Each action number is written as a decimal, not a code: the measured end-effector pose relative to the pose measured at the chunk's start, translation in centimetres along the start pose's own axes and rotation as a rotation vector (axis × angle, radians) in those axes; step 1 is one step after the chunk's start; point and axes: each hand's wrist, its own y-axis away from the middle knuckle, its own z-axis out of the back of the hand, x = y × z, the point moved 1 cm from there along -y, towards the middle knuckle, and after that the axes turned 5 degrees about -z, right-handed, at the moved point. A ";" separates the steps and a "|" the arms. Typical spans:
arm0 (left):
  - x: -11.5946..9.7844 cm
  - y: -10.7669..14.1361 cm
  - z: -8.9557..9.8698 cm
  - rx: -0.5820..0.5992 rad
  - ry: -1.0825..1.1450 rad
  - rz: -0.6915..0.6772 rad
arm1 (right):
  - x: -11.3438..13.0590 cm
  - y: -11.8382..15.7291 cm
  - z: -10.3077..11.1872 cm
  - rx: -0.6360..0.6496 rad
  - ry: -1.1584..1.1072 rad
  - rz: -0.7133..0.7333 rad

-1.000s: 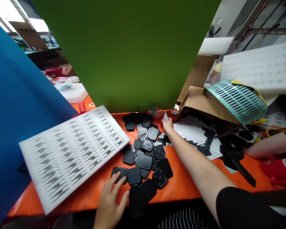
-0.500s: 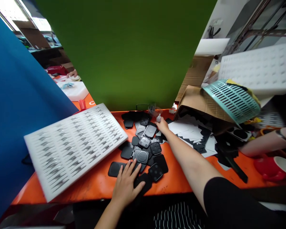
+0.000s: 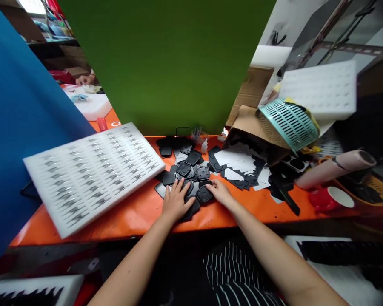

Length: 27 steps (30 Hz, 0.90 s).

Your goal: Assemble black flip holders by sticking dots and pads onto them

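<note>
A heap of thin black rounded-square pieces lies across the middle of the orange table. Some are plain, others have raised rings or dots. My left hand rests on the near side of the heap with its fingers spread and nothing gripped. At the heap's right edge, my right hand pinches the rim of a black rounded-square piece. Its thumb and fingertips are close together there. Behind the heap stands a small white dropper bottle, apart from both hands.
To the left, a white foam tray holds rows of small grey pointed pieces. Paper and black offcuts spill near a cardboard box and a tilted turquoise basket. A red mug stands at right. A green panel rises behind.
My right hand has let go of the dropper bottle, which now stands behind the heap. It has come nearer to a black piece. The left hand stays over the heap; the whole view has shifted.
</note>
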 end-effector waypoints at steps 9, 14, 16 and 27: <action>-0.9 -0.7 1.3 -0.315 0.185 0.023 | -1.4 2.1 5.8 -0.107 -0.296 -0.036; -4.8 3.4 1.6 -0.113 0.940 0.110 | -0.4 8.8 2.4 0.241 -0.475 -0.094; -6.5 5.0 0.7 0.135 1.308 0.265 | -0.3 11.9 0.3 0.474 -0.446 -0.094; -8.5 5.6 -1.9 0.548 1.484 0.473 | -11.0 17.7 9.1 -0.329 0.277 -0.132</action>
